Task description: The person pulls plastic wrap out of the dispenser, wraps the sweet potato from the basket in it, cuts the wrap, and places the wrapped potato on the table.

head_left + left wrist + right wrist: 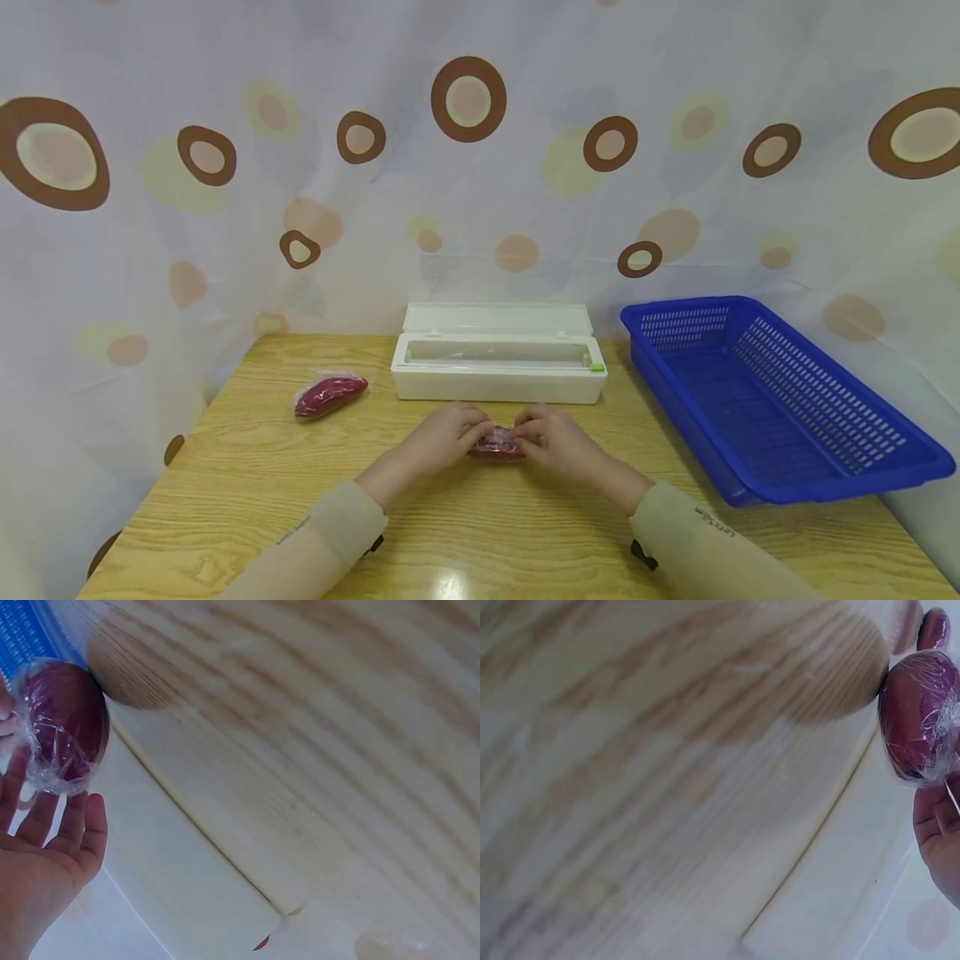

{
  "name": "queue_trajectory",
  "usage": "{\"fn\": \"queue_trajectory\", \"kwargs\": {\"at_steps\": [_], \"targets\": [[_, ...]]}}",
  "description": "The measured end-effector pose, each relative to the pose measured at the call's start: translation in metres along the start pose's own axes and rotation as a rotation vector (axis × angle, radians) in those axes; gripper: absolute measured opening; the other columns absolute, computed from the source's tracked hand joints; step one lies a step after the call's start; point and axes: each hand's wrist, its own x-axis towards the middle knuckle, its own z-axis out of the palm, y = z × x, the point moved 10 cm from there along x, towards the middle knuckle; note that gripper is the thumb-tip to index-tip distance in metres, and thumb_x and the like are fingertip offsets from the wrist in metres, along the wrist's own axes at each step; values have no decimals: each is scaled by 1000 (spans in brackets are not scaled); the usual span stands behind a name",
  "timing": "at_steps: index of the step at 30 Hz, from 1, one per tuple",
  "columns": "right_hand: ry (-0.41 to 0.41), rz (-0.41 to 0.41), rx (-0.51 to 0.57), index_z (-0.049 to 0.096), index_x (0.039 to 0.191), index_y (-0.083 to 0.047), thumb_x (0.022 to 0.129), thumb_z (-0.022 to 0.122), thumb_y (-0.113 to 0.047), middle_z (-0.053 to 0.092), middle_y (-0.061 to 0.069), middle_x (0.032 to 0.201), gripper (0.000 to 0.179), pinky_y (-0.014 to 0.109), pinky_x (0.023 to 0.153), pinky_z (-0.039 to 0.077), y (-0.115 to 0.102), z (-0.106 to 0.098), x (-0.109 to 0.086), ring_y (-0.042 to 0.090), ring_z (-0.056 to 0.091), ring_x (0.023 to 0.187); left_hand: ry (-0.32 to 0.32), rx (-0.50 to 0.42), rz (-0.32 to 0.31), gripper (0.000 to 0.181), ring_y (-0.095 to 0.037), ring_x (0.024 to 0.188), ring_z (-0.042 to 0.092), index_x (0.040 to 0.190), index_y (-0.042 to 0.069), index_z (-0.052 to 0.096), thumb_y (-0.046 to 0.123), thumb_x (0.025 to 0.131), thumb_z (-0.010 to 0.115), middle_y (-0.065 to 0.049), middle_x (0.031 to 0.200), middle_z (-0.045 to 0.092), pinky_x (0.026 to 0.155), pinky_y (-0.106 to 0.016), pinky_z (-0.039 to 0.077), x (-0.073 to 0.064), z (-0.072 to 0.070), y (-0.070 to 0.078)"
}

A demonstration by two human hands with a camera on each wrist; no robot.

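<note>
A purple-red sweet potato in clear cling film lies on the table in front of me, between my two hands. My left hand grips its left end, thumb and fingertips on the film. At the opposite end, my right hand pinches the film with thumb and forefinger. Bunched, creased film shows on the sweet potato in the left wrist view. The right wrist view shows the sweet potato with crumpled film beside the right fingers. Just behind the hands stands a white cling film dispenser, its lid raised.
Another film-wrapped sweet potato lies to the left on the wooden table. A blue plastic basket with slotted walls stands on the right, reaching the table's right edge. A patterned curtain hangs behind the table.
</note>
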Motion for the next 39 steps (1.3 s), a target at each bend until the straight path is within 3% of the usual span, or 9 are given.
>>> {"fn": "queue_trajectory", "kwargs": {"at_steps": [5,7,11,16,21,28,32,39], "targets": [[-30,20,70,74,90,-11,85,68,-7,64,1,95,9,27,73,53,4,3,1,15,61,88,35,8,-29,4,-9,81,58,87,17,68,21,86,70,4,93,68,71,-24,48,0,0,-1],[-36,50,108,73,91,-13,84,68,-6,65,-1,94,10,27,73,52,9,3,2,13,61,87,51,20,-34,6,-11,82,59,87,17,67,19,83,72,3,93,68,73,-25,49,1,0,-1],[-37,87,135,72,95,-13,83,70,-7,68,-3,92,13,24,70,52,16,4,5,10,61,83,69,10,-64,17,-16,93,64,99,11,69,16,83,72,-1,100,70,81,-29,52,1,0,-4],[-57,99,121,73,101,-9,84,70,-8,68,4,101,18,25,74,53,18,4,6,18,64,90,58,0,-88,22,-17,101,64,105,10,72,17,84,71,-2,105,71,88,-32,51,2,0,-8],[-83,141,192,73,103,-10,85,68,-9,69,6,105,19,25,75,53,24,7,3,20,64,95,57,-80,-95,21,-16,99,64,101,10,74,19,82,74,-1,103,71,87,-31,51,1,1,-12],[-142,242,335,69,112,-9,89,65,-14,69,7,110,24,27,81,53,36,19,-2,21,63,102,36,-243,-218,23,-5,86,62,100,15,75,24,79,76,2,99,72,70,-21,51,-5,5,-27],[-160,296,360,69,113,-10,90,65,-18,68,6,110,25,30,83,52,41,23,-5,20,63,102,36,-248,-230,23,-2,79,59,100,17,75,24,77,77,2,98,72,64,-19,50,-7,4,-28],[-139,309,369,71,110,-12,88,67,-22,70,3,107,24,26,80,51,44,22,-7,17,63,99,38,-239,-218,25,-4,85,63,99,17,75,25,76,78,1,99,72,68,-19,51,-7,4,-27]]}}
